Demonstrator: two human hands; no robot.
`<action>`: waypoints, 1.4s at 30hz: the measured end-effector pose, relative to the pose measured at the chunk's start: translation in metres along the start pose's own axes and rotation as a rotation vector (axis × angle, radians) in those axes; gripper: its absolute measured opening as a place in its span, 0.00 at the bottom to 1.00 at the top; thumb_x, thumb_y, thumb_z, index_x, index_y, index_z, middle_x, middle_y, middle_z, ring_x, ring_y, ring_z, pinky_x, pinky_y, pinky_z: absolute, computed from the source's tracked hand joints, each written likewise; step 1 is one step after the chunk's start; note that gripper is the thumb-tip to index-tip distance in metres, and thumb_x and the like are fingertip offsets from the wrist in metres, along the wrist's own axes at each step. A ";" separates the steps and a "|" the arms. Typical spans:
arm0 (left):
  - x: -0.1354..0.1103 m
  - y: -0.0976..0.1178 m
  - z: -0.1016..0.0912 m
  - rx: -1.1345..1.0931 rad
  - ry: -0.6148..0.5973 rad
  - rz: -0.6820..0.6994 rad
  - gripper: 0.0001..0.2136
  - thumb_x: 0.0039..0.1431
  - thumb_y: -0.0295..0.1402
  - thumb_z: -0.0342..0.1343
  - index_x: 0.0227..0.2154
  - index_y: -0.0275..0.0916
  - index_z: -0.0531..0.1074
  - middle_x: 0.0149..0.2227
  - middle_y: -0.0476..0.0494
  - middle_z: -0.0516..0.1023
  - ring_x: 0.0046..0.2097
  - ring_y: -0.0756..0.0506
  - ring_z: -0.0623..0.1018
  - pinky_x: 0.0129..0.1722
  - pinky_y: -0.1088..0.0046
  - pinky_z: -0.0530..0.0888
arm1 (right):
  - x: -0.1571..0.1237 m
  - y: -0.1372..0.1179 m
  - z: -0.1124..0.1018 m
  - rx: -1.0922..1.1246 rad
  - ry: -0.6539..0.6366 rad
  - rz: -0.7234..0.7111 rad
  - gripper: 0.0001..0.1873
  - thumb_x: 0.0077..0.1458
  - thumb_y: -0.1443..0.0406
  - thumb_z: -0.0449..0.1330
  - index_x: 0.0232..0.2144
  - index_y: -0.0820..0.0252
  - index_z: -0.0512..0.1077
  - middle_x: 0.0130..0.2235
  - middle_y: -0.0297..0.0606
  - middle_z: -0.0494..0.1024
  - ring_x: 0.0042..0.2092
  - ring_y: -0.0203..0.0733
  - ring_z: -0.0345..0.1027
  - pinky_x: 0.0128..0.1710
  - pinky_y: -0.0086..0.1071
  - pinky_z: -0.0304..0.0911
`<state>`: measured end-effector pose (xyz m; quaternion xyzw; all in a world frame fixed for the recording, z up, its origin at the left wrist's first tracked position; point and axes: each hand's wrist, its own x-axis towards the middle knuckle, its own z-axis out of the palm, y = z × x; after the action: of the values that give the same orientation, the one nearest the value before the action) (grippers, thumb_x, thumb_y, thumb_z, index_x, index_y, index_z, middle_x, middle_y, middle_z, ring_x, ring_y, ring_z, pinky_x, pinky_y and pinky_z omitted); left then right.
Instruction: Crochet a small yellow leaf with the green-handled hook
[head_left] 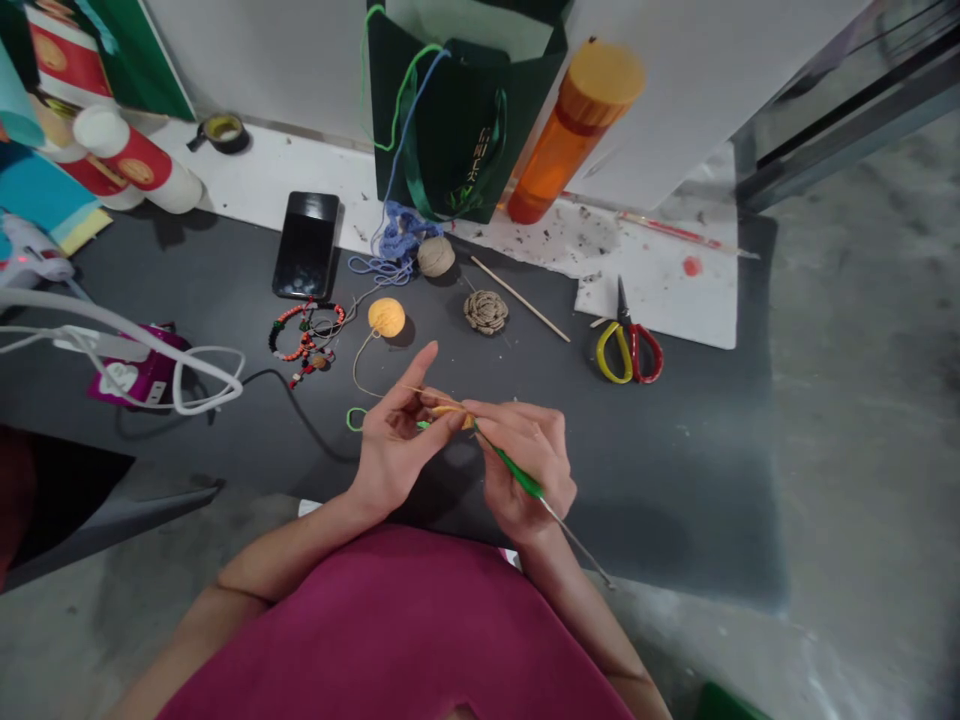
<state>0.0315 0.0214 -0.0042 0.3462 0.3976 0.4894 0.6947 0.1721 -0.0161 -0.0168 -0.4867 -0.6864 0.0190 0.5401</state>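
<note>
Above a matte grey mat [675, 455], the left hand [394, 445] pinches yellow yarnwork [448, 410], the right hand [536, 445] a slim green-handled hook [517, 473].

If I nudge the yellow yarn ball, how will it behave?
The yellow yarn ball would probably roll, being round on a flat desk. It's likely light and soft, apparently wound yarn. The strand running toward the left hand may tug.

No readable text — only small, illegible sideways lettering [478, 160] on the dark green bag [456, 115].

Green hook handle [519, 473], yellow-orange yarn piece [448, 409], blue yarn [401, 234], dark grey tabletop [675, 460]
</note>
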 end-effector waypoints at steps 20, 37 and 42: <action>0.003 0.003 -0.003 -0.313 -0.075 -0.325 0.43 0.48 0.28 0.75 0.68 0.43 0.66 0.30 0.57 0.79 0.34 0.53 0.78 0.42 0.76 0.73 | -0.004 -0.002 0.006 0.344 0.197 0.320 0.06 0.69 0.65 0.56 0.46 0.50 0.70 0.32 0.34 0.85 0.34 0.45 0.82 0.35 0.42 0.75; -0.001 0.001 -0.003 -0.219 -0.150 -0.242 0.29 0.51 0.31 0.73 0.57 0.48 0.78 0.33 0.54 0.76 0.38 0.52 0.77 0.47 0.72 0.73 | -0.013 0.000 0.021 0.666 0.249 0.698 0.04 0.64 0.60 0.64 0.37 0.52 0.74 0.33 0.30 0.81 0.34 0.38 0.80 0.33 0.32 0.75; 0.002 0.002 -0.003 -0.217 -0.105 -0.238 0.28 0.49 0.32 0.75 0.55 0.45 0.80 0.30 0.54 0.78 0.34 0.53 0.77 0.42 0.73 0.74 | -0.002 -0.002 0.010 0.497 0.112 0.435 0.06 0.66 0.66 0.60 0.44 0.50 0.75 0.35 0.34 0.86 0.38 0.43 0.83 0.34 0.38 0.76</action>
<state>0.0285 0.0239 -0.0041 0.2449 0.3438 0.4251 0.8007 0.1631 -0.0136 -0.0211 -0.4755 -0.5099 0.2740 0.6624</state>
